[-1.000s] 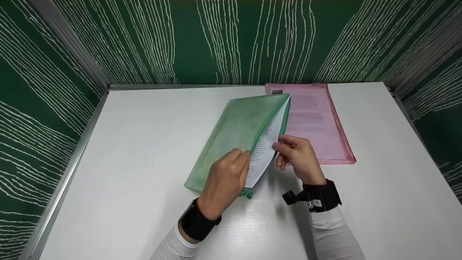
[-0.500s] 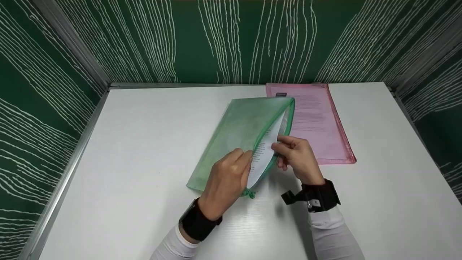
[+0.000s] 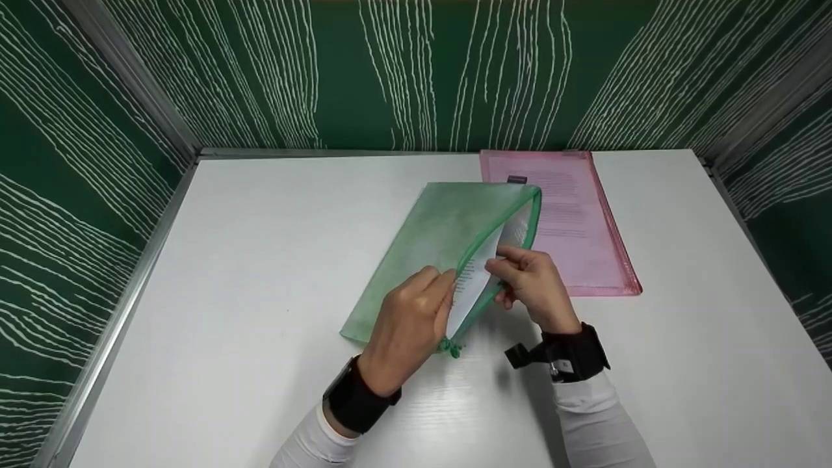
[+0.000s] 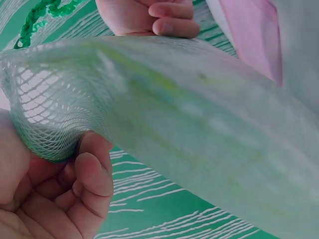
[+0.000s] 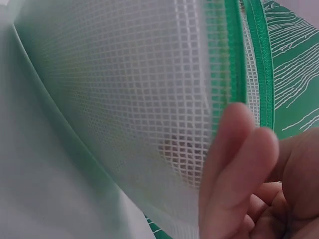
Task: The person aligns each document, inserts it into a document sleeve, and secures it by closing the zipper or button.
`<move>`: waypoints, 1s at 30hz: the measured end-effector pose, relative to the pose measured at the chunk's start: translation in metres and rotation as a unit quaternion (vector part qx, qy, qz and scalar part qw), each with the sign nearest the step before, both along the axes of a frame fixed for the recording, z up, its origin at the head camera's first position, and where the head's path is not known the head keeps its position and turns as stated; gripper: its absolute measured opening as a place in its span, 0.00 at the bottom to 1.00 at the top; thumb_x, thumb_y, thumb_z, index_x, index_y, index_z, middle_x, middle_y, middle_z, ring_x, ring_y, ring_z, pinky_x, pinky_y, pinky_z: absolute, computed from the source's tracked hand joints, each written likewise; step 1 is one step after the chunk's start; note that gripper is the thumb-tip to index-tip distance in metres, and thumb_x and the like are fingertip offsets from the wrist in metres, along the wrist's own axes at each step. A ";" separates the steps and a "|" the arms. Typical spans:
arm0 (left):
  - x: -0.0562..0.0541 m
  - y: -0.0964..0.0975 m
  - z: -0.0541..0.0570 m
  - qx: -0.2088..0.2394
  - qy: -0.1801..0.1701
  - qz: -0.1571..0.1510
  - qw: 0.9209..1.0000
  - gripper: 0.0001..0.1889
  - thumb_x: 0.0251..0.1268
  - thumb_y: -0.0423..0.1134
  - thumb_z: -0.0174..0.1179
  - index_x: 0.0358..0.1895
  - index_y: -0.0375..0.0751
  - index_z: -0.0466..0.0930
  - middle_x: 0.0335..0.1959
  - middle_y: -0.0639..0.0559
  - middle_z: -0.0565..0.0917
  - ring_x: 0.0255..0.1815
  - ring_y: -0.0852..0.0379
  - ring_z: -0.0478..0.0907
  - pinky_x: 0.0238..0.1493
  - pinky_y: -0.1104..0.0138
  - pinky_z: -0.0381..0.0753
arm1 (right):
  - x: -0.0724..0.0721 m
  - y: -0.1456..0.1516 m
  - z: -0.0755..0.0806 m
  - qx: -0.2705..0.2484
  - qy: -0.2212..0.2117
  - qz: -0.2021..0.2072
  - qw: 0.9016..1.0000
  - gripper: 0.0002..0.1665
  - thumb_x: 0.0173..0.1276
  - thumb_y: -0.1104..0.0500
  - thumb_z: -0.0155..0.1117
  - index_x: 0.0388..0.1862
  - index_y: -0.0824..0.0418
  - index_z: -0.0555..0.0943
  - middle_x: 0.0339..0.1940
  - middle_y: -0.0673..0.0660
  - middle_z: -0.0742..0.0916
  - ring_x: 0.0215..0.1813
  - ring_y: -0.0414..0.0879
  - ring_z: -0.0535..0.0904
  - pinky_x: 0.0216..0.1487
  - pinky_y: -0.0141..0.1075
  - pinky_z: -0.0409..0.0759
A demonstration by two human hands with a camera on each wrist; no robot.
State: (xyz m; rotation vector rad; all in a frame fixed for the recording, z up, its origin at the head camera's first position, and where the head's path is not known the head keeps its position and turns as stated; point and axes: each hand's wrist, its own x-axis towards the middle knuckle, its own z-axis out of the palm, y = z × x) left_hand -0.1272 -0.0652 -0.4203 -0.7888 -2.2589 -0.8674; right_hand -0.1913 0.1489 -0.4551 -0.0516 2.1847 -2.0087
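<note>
A green mesh zip pouch is tilted up off the table, its mouth gaping to the right. Inside it is a printed sheet of paper, partly visible through the opening. My left hand grips the near-left lip of the pouch; the left wrist view shows curled fingers against the mesh. At the mouth, my right hand pinches the sheet's right edge between thumb and fingers. The right wrist view shows its fingertips beside the green-banded mesh edge. A green knotted cord hangs at the near corner.
A pink zip pouch with a printed page inside lies flat at the back right, partly covered by the green one. A small dark tab shows at the green pouch's far edge. Green walls with white lines surround the white table.
The green pouch's far corner has shifted right and towards me, and its mouth gapes wider. Less of the sheet shows past the rim. Both hands have hardly moved.
</note>
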 end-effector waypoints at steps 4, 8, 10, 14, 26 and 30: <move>0.000 0.000 0.000 0.005 0.001 -0.001 1.000 0.07 0.74 0.26 0.57 0.42 0.31 0.85 0.24 0.51 0.70 0.22 0.63 0.63 0.23 0.75 0.64 | -0.001 -0.002 -0.001 0.011 0.011 -0.004 1.000 0.16 0.75 0.66 0.63 0.57 0.76 0.79 0.32 0.55 0.88 0.16 0.40 0.77 0.20 0.31 0.77; 0.000 -0.001 0.000 0.013 -0.003 -0.003 1.000 0.07 0.73 0.26 0.59 0.45 0.29 0.86 0.25 0.49 0.73 0.23 0.62 0.67 0.23 0.74 0.68 | -0.001 -0.004 -0.001 0.017 0.014 -0.005 1.000 0.15 0.74 0.66 0.65 0.53 0.77 0.80 0.34 0.57 0.89 0.19 0.40 0.79 0.23 0.32 0.80; 0.000 -0.002 -0.001 0.015 -0.007 -0.003 1.000 0.07 0.73 0.26 0.59 0.46 0.28 0.86 0.25 0.49 0.74 0.23 0.61 0.68 0.24 0.74 0.69 | -0.001 -0.005 -0.001 0.018 0.013 -0.004 1.000 0.15 0.73 0.66 0.66 0.51 0.78 0.80 0.36 0.58 0.90 0.22 0.40 0.82 0.25 0.34 0.83; -0.001 -0.002 0.000 0.021 -0.016 -0.005 1.000 0.08 0.73 0.27 0.59 0.46 0.28 0.86 0.25 0.48 0.76 0.23 0.61 0.70 0.24 0.74 0.70 | 0.000 -0.006 0.001 0.021 0.021 -0.005 1.000 0.13 0.73 0.66 0.66 0.48 0.77 0.80 0.37 0.60 0.90 0.27 0.43 0.86 0.32 0.38 0.86; -0.004 -0.006 0.000 0.032 -0.044 -0.014 0.998 0.08 0.74 0.29 0.60 0.45 0.30 0.87 0.27 0.48 0.77 0.24 0.60 0.72 0.25 0.74 0.71 | 0.008 -0.008 0.009 0.039 0.105 0.018 0.994 0.08 0.72 0.63 0.68 0.43 0.69 0.84 0.38 0.61 0.87 0.39 0.47 0.85 0.36 0.32 0.80; -0.003 -0.007 0.001 0.027 -0.075 -0.038 0.996 0.08 0.73 0.30 0.61 0.47 0.32 0.88 0.28 0.49 0.77 0.25 0.60 0.72 0.27 0.73 0.72 | 0.011 -0.007 0.011 -0.003 0.121 0.023 0.992 0.07 0.71 0.66 0.68 0.43 0.70 0.84 0.40 0.61 0.87 0.43 0.48 0.85 0.44 0.35 0.83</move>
